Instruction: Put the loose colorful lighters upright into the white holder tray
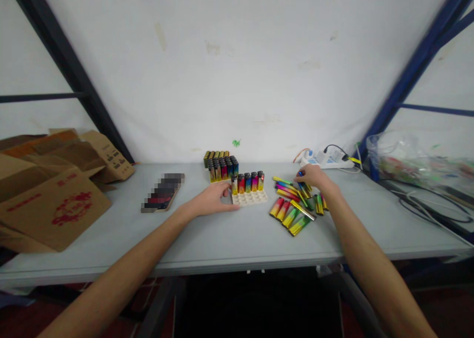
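My left hand (211,199) grips the left end of a white slotted tray (252,198), thumb along its front and fingers behind. Several cigarette lighters (248,183) with black tops stand upright in the tray's back row; the front rows of slots are bare. Over a loose pile of shiny multicoloured lighters (292,207), my right hand (313,176) is closed in a pinch. A small dark-blue end shows at its fingertips, seemingly a lighter; the rest is hidden by the fingers.
A block of upright lighters (223,169) stands behind the tray. On the left lie a phone (163,192), partly pixelated, and opened cardboard boxes (55,204). A power strip (329,159) with cables sits by the wall, near plastic bags (400,152) at right.
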### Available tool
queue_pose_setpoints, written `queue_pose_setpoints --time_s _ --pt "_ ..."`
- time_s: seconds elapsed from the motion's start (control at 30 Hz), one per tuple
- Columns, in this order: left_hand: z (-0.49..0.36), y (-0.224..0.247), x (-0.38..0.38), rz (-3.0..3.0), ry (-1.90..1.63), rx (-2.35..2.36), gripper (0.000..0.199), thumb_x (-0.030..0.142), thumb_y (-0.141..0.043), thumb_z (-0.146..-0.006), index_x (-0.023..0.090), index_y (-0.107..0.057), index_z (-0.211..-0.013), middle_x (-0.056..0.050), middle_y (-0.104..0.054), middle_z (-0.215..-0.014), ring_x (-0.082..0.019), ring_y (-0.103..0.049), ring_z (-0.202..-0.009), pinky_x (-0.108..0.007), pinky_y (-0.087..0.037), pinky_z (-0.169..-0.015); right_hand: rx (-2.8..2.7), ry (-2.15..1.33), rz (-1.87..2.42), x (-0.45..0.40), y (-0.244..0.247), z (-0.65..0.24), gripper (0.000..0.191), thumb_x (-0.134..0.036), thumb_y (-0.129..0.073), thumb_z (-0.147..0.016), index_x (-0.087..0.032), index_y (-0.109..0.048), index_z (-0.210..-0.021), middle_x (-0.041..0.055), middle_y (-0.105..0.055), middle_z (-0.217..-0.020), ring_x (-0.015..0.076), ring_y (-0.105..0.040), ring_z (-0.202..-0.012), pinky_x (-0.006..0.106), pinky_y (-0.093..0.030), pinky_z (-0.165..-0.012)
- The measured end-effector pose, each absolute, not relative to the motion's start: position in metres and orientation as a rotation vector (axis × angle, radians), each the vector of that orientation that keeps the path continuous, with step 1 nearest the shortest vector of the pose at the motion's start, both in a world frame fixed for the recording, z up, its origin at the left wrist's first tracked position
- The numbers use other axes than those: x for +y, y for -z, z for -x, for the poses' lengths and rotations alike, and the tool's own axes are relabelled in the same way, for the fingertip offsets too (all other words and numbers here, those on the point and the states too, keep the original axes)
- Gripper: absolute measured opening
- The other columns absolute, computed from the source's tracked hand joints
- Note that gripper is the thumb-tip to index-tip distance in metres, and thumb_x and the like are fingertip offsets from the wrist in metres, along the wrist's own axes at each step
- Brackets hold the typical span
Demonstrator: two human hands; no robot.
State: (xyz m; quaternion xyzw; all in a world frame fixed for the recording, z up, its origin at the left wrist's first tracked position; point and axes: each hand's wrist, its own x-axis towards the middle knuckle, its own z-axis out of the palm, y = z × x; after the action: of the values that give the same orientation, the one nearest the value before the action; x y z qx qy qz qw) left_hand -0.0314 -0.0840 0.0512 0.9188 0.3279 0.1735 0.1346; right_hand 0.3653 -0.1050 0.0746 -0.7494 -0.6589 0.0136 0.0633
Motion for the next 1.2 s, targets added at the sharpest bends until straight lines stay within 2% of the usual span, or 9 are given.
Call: queue_pose_setpoints --time_s 0.1,0.27,0.33,0.47,0.63,0.77,0.87,1.03,1.2 --pt "0.031 -0.052 -0.085 -2.665 -0.495 0.943 0.055 0.072 -0.070 -0.075 0.020 -0.056 -0.087 -0.004 -0.061 -0.086 -0.022 -0.058 -0.077 -0.031 -0.042 -0.069 -1.951 0.037 2.220 -0.103 -0.077 -0.364 0.023 -0.030 -0.070 -0.090 -0.012 -0.083 -0.096 0.0123 -0.080 -0.091 0.0228 -0.072 -0.081 0.026 -0.047 -0.069" --pt "0.030 -0.053 -0.085 -2.661 -0.496 0.949 0.055 0.071 -0.071 -0.076 0.020 -0.056 -0.087 -0.004 -0.060 -0.086 -0.022 -0.058 -0.076 -0.031 -0.042 -0.068 -1.863 0.052 2.227 -0.102 -0.079 -0.359 0.033 -0.032 -0.060 -0.098 -0.012 -0.076 -0.078 0.0139 -0.077 -0.077 0.0216 -0.071 -0.072 0.027 -0.045 -0.064" --pt "0.031 -0.052 -0.085 -2.663 -0.499 0.954 0.055 0.071 -0.071 -0.075 0.020 -0.055 -0.087 -0.003 -0.060 -0.086 -0.022 -0.058 -0.076 -0.031 -0.042 -0.068 -1.810 0.050 2.145 -0.104 -0.080 -0.355 0.034 -0.032 -0.056 -0.101 -0.013 -0.072 -0.078 0.0133 -0.076 -0.077 0.0196 -0.070 -0.069 0.026 -0.045 -0.064" --pt "0.031 -0.050 -0.084 -2.670 -0.504 0.937 0.055 0.072 -0.070 -0.076 0.021 -0.054 -0.086 -0.003 -0.060 -0.085 -0.022 -0.057 -0.075 -0.031 -0.042 -0.067 -1.707 -0.143 1.789 -0.107 -0.083 -0.345 0.028 -0.036 -0.047 -0.105 -0.017 -0.061 -0.089 0.0028 -0.069 -0.067 0.0133 -0.064 -0.058 0.022 -0.046 -0.060" --pt "0.032 -0.049 -0.083 -2.667 -0.496 0.951 0.056 0.074 -0.068 -0.076 0.021 -0.055 -0.087 -0.003 -0.060 -0.086 -0.022 -0.058 -0.076 -0.031 -0.042 -0.068 -1.594 -0.505 1.416 -0.110 -0.081 -0.319 0.039 -0.060 -0.046 -0.100 -0.022 -0.055 -0.095 -0.0075 -0.047 -0.057 0.0096 -0.045 -0.044 0.020 -0.036 -0.044" --pt "0.032 -0.049 -0.083 -2.658 -0.507 0.946 0.056 0.074 -0.069 -0.076 0.021 -0.054 -0.086 -0.004 -0.060 -0.086 -0.022 -0.057 -0.076 -0.031 -0.043 -0.069 -1.538 -0.711 1.247 -0.115 -0.077 -0.290 0.050 -0.072 -0.056 -0.090 -0.023 -0.050 -0.084 -0.0089 -0.043 -0.055 0.0084 -0.038 -0.043 0.020 -0.031 -0.041" --pt "0.032 -0.049 -0.083 -2.654 -0.526 0.934 0.055 0.072 -0.070 -0.075 0.021 -0.053 -0.085 -0.003 -0.059 -0.084 -0.021 -0.056 -0.075 -0.031 -0.043 -0.068 -1.510 -0.715 1.176 -0.121 -0.076 -0.268 0.054 -0.073 -0.061 -0.086 -0.020 -0.052 -0.076 -0.0053 -0.048 -0.057 0.0078 -0.039 -0.046 0.021 -0.030 -0.042" --pt "0.031 -0.050 -0.084 -2.641 -0.543 0.921 0.054 0.072 -0.069 -0.075 0.021 -0.054 -0.086 -0.003 -0.060 -0.085 -0.021 -0.057 -0.075 -0.031 -0.042 -0.068 -1.563 -0.853 1.118 -0.131 -0.073 -0.238 0.054 -0.074 -0.051 -0.091 -0.021 -0.052 -0.077 -0.0051 -0.047 -0.062 0.0087 -0.038 -0.049 0.021 -0.030 -0.044" --pt "0.031 -0.051 -0.085 -2.642 -0.536 0.929 0.054 0.072 -0.070 -0.075 0.021 -0.054 -0.085 -0.003 -0.060 -0.084 -0.021 -0.057 -0.075 -0.031 -0.042 -0.068 -1.636 -0.655 1.132 -0.134 -0.070 -0.226 0.052 -0.072 -0.045 -0.095 -0.024 -0.044 -0.075 -0.0056 -0.039 -0.062 0.0116 -0.037 -0.056 0.024 -0.032 -0.050"
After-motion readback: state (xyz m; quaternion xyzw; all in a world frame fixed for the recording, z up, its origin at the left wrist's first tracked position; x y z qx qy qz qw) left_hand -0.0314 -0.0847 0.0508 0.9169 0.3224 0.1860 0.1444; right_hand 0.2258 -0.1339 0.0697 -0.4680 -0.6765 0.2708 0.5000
